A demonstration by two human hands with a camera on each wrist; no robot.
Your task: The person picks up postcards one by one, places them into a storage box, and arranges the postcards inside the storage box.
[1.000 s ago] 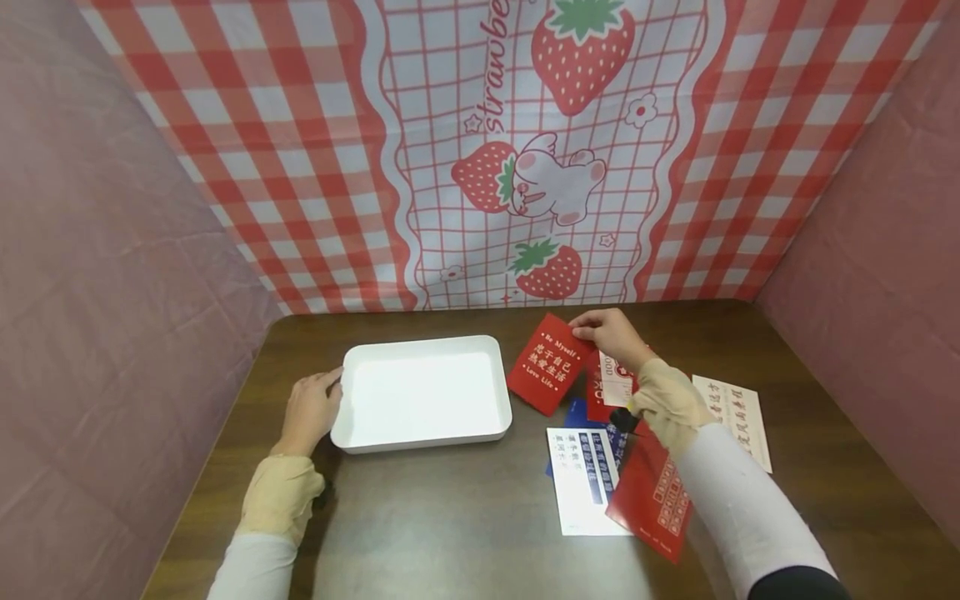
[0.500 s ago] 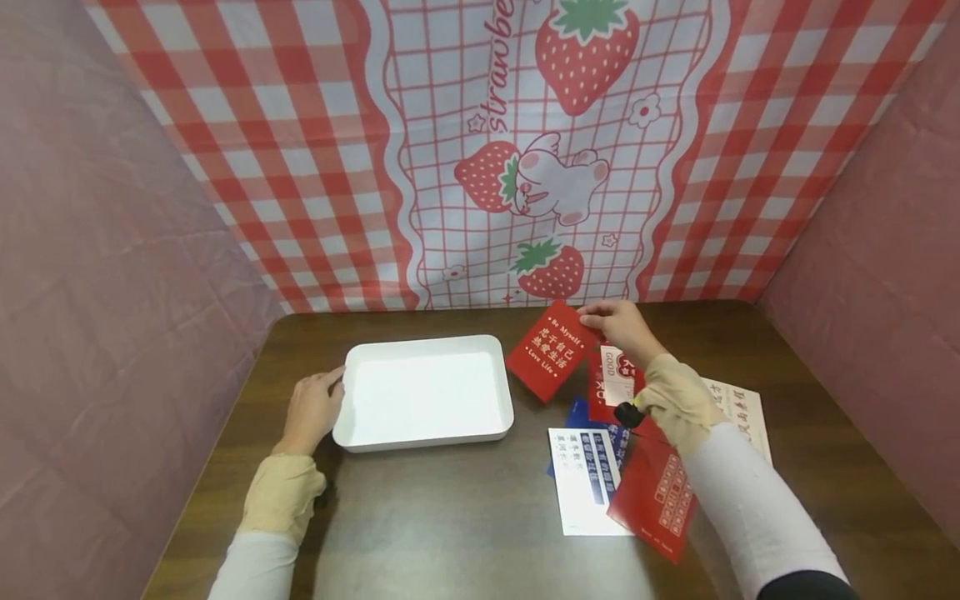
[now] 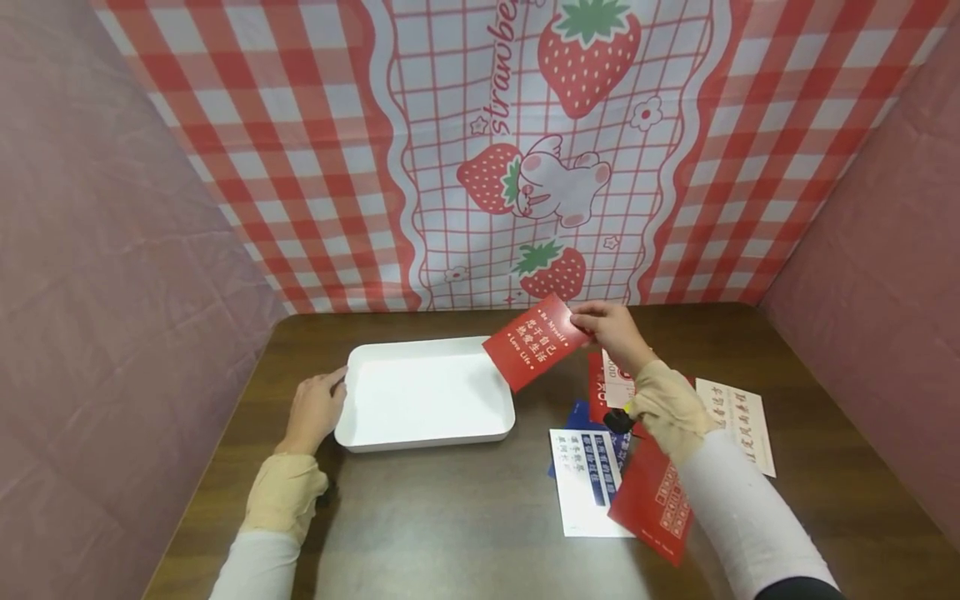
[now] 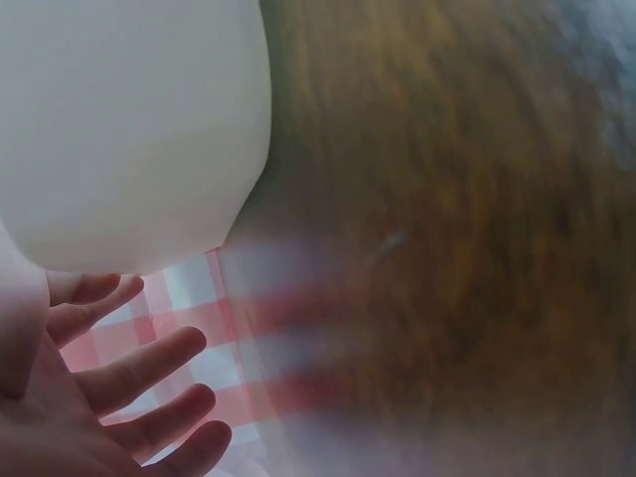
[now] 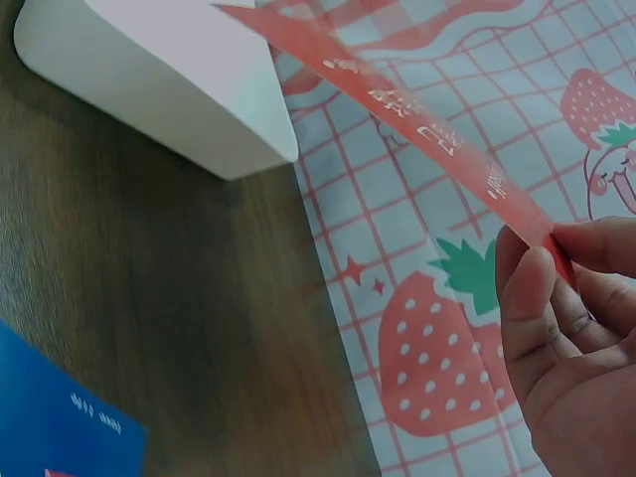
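My right hand (image 3: 611, 333) pinches the corner of a red card (image 3: 536, 342) with pale lettering, between thumb and fingers. The card is tilted in the air, its left corner over the right rim of a shallow white tray (image 3: 423, 396). In the right wrist view the red card (image 5: 417, 119) appears nearly edge-on. My left hand (image 3: 315, 408) rests at the tray's left side, fingertips at the rim. The left wrist view shows the left hand (image 4: 129, 397) with several fingers extended and spread beside the tray (image 4: 129, 129); part of the hand is hidden behind it.
Below my right forearm lie overlapping cards: a white card (image 3: 588, 492), a blue card (image 3: 579, 415), a red card (image 3: 648, 508) and another red card with a white ticket-like piece (image 3: 617, 387). A cream card (image 3: 738, 417) lies right. A checked cloth (image 3: 300, 150) hangs behind the table.
My right hand first lifted the red card up and back, then shifted it left so that it overlaps the tray's right rim. The left hand stays at the tray.
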